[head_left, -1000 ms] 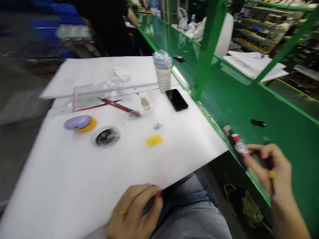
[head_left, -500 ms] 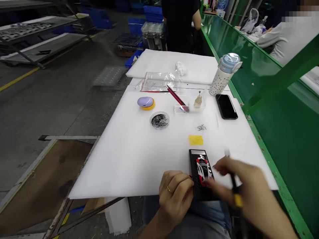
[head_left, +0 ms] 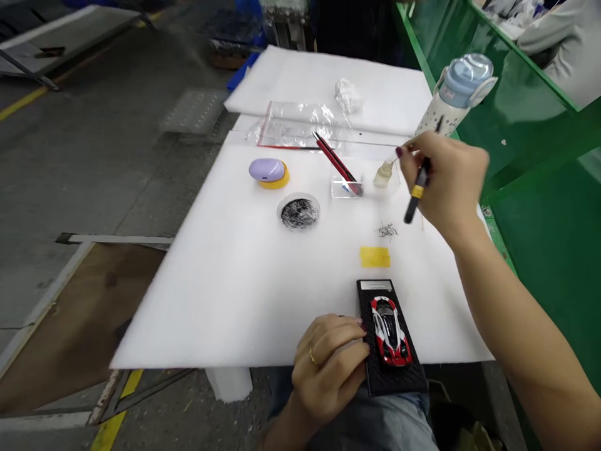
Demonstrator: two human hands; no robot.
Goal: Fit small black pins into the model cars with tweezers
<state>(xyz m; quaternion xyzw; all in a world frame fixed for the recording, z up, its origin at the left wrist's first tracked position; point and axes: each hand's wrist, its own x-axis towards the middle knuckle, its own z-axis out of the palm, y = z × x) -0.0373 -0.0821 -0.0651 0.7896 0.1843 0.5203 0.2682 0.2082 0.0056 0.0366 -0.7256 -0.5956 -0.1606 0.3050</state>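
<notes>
A right hand [head_left: 444, 178] has risen from the model car to the far side of a white foam sheet [head_left: 188, 313], its fingers pinched narrowly around a dark pen [head_left: 417, 191] with a yellow band. A thin wire-like tip shows at the fingertips, just beside a small bottle [head_left: 384, 175] next to a clear plastic box [head_left: 345, 188]. The red-and-white model car [head_left: 390, 332] now sits in plain view, upright on a black display base [head_left: 392, 379] at the sheet's near edge, its body intact and unobstructed. A left hand [head_left: 328, 366] stays curled against the base's left side, fingers touching it, though how firm that grip is cannot be told. A yellow tape strip [head_left: 374, 257] and a small pile of thin wires [head_left: 387, 230] lie between.
</notes>
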